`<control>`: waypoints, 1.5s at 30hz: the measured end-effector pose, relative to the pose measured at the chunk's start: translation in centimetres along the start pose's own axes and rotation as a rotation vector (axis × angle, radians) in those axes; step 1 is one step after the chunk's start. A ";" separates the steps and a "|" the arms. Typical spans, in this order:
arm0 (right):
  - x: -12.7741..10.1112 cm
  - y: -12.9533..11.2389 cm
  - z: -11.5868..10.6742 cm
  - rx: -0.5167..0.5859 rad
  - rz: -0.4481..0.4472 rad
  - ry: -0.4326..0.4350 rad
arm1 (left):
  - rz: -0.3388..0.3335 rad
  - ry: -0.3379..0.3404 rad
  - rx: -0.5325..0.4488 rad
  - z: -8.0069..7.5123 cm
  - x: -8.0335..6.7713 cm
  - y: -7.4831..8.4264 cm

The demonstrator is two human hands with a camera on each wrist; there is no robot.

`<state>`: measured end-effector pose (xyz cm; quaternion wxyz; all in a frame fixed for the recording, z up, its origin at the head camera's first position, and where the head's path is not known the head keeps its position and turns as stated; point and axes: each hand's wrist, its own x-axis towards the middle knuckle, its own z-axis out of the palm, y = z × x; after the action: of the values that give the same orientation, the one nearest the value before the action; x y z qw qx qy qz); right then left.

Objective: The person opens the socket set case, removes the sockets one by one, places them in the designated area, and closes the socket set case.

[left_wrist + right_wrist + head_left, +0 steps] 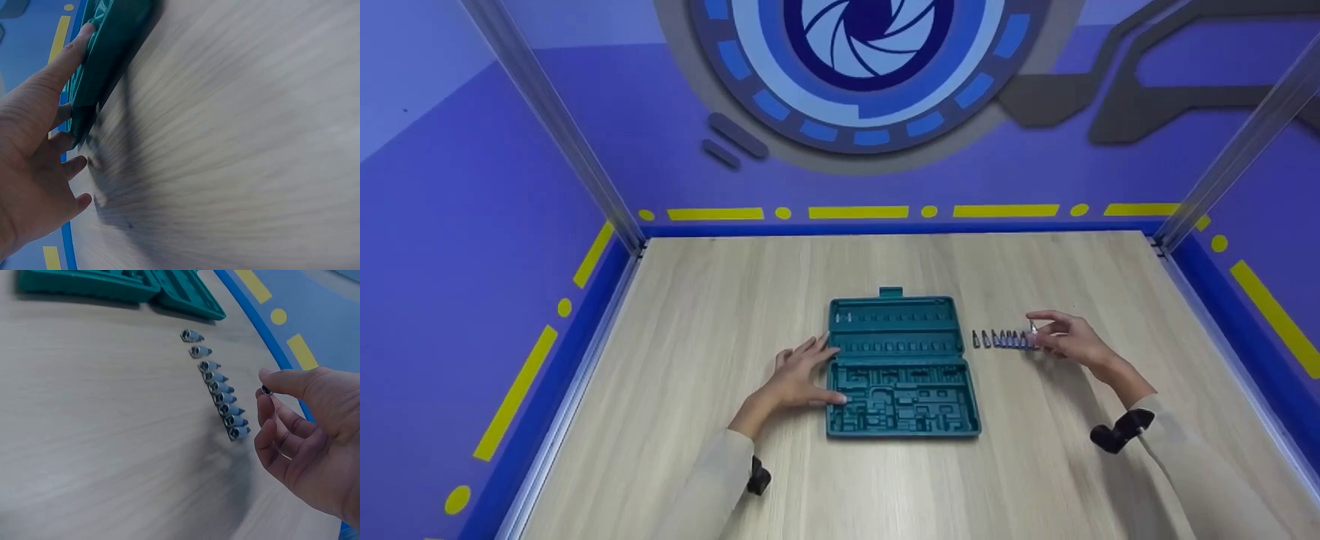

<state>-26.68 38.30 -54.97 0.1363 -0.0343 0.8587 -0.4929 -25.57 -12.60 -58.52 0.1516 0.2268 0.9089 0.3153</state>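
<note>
One bit point(266, 390) pinched in right hand point(306, 433) grip | bit row point(219, 394) just beside

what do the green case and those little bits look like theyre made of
Case: likely moulded plastic, matte teal, with shaped recesses pressed into it. Bits: probably steel, grey with a dull shine and dark hollow ends. Table: pale wood-grain surface, possibly laminate.

teal case point(901, 367), silver bits point(1003, 340), pale wood-grain table point(720, 300), purple wall point(622, 112) with yellow dashes
</note>
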 end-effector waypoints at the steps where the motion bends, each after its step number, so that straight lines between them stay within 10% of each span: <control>1: 0.0 0.1 -0.1 -0.009 -0.005 0.005 | 0.000 0.000 0.000 0.0 0.0 0.0; 24: -0.3 3.5 -1.0 -0.337 -0.077 0.058 | -0.009 -0.003 0.008 0.1 0.1 0.1; 45: 0.7 2.8 -0.7 -0.344 -0.129 0.011 | -0.002 -0.001 0.003 0.0 -0.1 -0.1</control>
<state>-27.29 40.17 -57.15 0.0921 -0.1094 0.9270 -0.3467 -25.49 -12.70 -58.52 0.1518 0.2263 0.9096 0.3137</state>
